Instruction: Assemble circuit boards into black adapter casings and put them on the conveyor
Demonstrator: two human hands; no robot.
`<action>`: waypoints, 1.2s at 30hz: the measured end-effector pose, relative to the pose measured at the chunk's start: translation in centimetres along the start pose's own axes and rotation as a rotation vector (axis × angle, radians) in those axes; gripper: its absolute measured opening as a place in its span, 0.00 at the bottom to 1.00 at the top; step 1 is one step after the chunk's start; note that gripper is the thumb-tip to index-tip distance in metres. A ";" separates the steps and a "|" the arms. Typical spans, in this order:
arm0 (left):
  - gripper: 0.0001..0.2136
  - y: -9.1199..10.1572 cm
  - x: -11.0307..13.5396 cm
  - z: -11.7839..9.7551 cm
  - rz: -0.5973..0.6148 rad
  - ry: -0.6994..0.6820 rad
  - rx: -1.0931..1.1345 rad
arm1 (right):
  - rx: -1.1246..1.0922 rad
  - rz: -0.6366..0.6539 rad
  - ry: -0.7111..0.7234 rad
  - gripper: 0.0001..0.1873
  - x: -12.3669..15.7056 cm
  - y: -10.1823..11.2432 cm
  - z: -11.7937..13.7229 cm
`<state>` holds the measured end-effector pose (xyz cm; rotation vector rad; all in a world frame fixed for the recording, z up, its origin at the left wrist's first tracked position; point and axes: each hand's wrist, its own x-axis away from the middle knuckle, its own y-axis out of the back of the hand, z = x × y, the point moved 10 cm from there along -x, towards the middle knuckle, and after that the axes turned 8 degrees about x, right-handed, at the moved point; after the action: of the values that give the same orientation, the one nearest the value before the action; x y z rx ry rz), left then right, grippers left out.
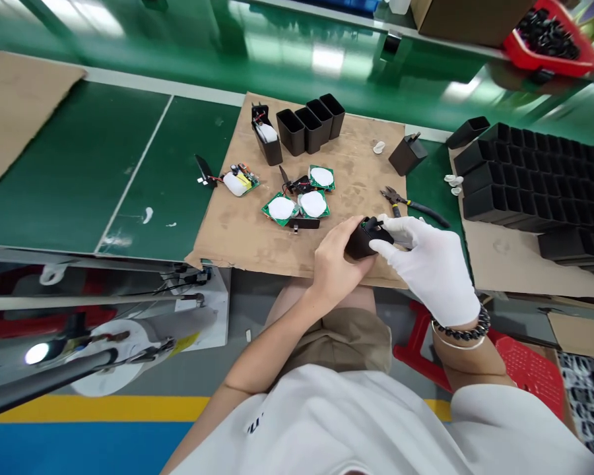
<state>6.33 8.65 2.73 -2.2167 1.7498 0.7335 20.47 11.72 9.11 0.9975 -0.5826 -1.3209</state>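
Note:
My bare left hand (337,260) is wrapped round a black plastic case (359,243) near the front edge of the cardboard. At the case's open top, the gloved fingers of my right hand (426,257) close on a black plug cover (376,227); green board shows just inside. Behind my right hand lie pliers (400,199) with black and yellow handles. Left of the case are several green circuit boards (313,204) topped with white paste. Another board (240,180) with a black cover wired to it lies farther left.
Several empty black cases (292,132) stand at the back, beside one holding a board (267,135). A closed case (408,155) stands back right. Stacked cases (525,178) fill the right side. A red bin (549,39) sits on the shelf above.

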 end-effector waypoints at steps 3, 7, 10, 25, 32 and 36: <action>0.25 0.0 0.2 0.1 0.002 0.003 -0.001 | -0.059 0.008 -0.030 0.12 -0.3 -0.3 0.0; 0.25 0.2 0.6 0.4 -0.008 0.045 -0.011 | -0.147 -0.093 -0.048 0.13 0.8 -1.4 -0.3; 0.26 0.5 0.8 0.2 -0.011 0.037 -0.036 | -0.288 -0.306 -0.035 0.19 2.8 -1.8 -1.1; 0.22 5.1 1.4 -2.0 0.084 -0.014 -0.035 | -0.011 -0.300 0.292 0.17 3.4 1.1 1.4; 0.18 4.6 0.2 -0.9 0.165 0.112 0.114 | -0.187 -0.072 0.328 0.14 2.2 -2.8 0.0; 0.15 1.0 -1.3 0.2 0.353 0.191 0.317 | -0.317 -0.045 0.284 0.13 2.2 -2.5 -0.5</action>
<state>5.07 9.59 3.34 -1.8414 2.2068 0.2802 20.06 9.89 6.36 0.9164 -0.1297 -1.2368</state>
